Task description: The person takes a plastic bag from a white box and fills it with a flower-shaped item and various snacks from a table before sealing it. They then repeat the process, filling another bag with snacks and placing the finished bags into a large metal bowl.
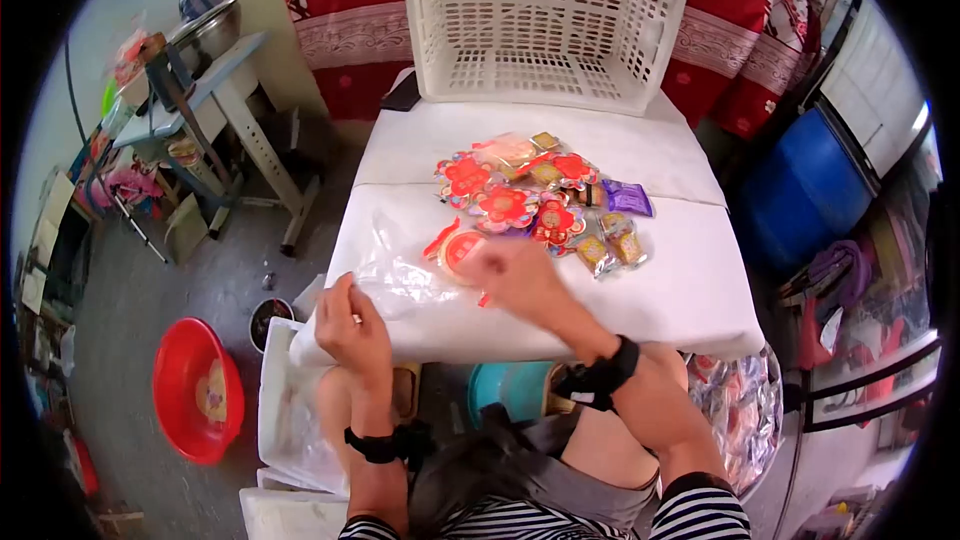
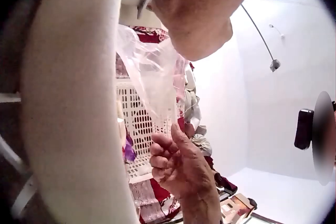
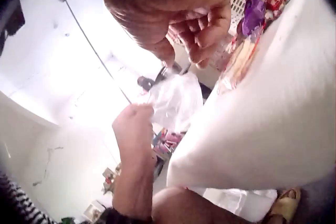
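Observation:
A clear plastic bag (image 1: pixel 395 265) stretches between the two hands above the white-covered table. My left hand (image 1: pixel 355 330) pinches its near left edge with thumb and fingers, off the table's front left. My right hand (image 1: pixel 525 285), blurred in the head view, holds the bag's other side with its fingertips, as the left wrist view shows at the right hand (image 2: pixel 181 163). Just beyond the right fingers lies a round, pale packaged snack (image 1: pixel 462 252) with red print. Behind it sit red flower-shaped packets (image 1: pixel 505 207), a purple packet (image 1: pixel 628 198) and gold square biscuits (image 1: pixel 598 255) in clear wrap.
A white plastic crate (image 1: pixel 545 90) lies on its side at the table's back, with a dark phone-like object (image 1: pixel 402 92) beside it. On the floor stand a red basin (image 1: pixel 185 390), a white foam box (image 1: pixel 285 420) and a teal bucket (image 1: pixel 505 390). A blue barrel (image 1: pixel 815 185) stands right.

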A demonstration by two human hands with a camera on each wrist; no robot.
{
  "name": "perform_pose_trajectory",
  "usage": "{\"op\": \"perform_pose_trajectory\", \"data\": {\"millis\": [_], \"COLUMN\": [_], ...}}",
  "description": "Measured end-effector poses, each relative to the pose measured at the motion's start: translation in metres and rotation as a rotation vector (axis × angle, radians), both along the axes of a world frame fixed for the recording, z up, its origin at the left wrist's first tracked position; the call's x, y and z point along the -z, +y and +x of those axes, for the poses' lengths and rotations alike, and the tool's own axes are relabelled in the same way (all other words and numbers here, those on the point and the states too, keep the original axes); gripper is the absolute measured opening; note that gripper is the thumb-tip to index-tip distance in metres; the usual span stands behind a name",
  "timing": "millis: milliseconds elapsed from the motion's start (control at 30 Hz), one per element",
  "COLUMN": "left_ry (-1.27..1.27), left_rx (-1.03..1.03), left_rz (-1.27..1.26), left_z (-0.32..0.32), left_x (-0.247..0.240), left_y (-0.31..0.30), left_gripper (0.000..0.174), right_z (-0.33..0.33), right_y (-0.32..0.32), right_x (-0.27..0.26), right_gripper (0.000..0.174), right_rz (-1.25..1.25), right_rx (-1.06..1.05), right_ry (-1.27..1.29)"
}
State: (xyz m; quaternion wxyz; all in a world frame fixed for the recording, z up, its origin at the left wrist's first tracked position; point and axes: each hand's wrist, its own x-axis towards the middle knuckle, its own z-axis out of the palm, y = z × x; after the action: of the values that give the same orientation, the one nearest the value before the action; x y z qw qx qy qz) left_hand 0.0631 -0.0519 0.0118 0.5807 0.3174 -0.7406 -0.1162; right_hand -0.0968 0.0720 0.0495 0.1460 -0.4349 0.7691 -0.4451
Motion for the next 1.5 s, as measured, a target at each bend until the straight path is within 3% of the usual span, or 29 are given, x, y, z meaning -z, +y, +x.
{"op": "perform_pose_trajectory", "data": {"millis": [133,233,367,433,467,533,667,733,767,833,867,933,1000,1033,1167,1233,1333,1500], "left_ry": [-0.115,-0.213,-0.273,-0.269,-0.270,-0.084,0.146,0.159,0.190,0.148,0.108,0.132,0.038,0.007,-0.054,-0.122,-0.116,-0.283], "left_rx": [0.111,0.191,0.312,0.366,0.364,0.412,0.257,0.189,0.189,0.185,0.210,0.227,0.268,0.266,0.267,0.245,0.306,0.216], "left_rz": [-0.008,0.049,0.133,0.174,0.176,0.176,0.224,0.377,0.348,0.369,0.385,0.380,0.384,0.372,0.377,0.278,0.231,0.146], "left_z": [-0.008,-0.017,-0.027,-0.027,-0.025,-0.021,-0.015,-0.009,-0.010,-0.010,-0.013,-0.017,-0.018,-0.018,-0.013,-0.011,-0.019,-0.016], "left_x": [0.000,0.002,0.022,0.023,0.023,0.021,0.009,0.004,0.009,0.008,0.008,0.009,0.008,0.010,0.006,0.005,0.007,0.002], "left_y": [0.014,0.029,0.032,0.031,0.029,0.022,0.011,0.007,0.004,0.006,0.007,0.009,0.012,0.011,0.013,0.015,0.019,0.024], "left_gripper": [0.021,0.018,0.010,0.010,0.010,0.010,0.010,0.008,0.008,0.007,0.007,0.006,0.008,0.008,0.010,0.012,0.013,0.017], "right_z": [-0.052,-0.072,-0.074,-0.073,-0.076,-0.085,-0.093,-0.071,-0.065,-0.057,-0.047,-0.022,-0.005,-0.001,0.009,0.011,0.021,0.033], "right_y": [0.013,0.010,0.000,0.001,0.001,0.002,0.009,0.019,0.024,0.036,0.037,0.040,0.036,0.032,0.023,0.023,0.019,0.014], "right_x": [-0.007,-0.001,0.005,0.002,0.007,0.018,0.007,-0.025,-0.031,-0.040,-0.044,-0.049,-0.051,-0.038,-0.009,0.003,0.019,0.026], "right_gripper": [0.043,0.034,0.034,0.034,0.034,0.026,0.022,0.018,0.018,0.015,0.015,0.014,0.016,0.018,0.019,0.020,0.021,0.019], "right_rz": [0.025,0.134,0.334,0.124,0.126,-0.130,-0.295,-0.415,-0.406,-0.244,-0.238,-0.001,0.177,0.170,0.102,-0.098,-0.246,-0.331], "right_rx": [0.339,0.476,0.399,0.337,0.336,0.401,0.424,0.319,0.302,-0.064,-0.079,-0.241,-0.355,-0.382,-0.309,-0.082,0.066,0.049], "right_ry": [0.294,0.390,0.186,-0.057,-0.057,0.401,0.460,-0.230,-0.241,-0.595,-0.599,-0.716,-0.669,-0.685,-0.647,-0.817,-1.029,-1.006]}}
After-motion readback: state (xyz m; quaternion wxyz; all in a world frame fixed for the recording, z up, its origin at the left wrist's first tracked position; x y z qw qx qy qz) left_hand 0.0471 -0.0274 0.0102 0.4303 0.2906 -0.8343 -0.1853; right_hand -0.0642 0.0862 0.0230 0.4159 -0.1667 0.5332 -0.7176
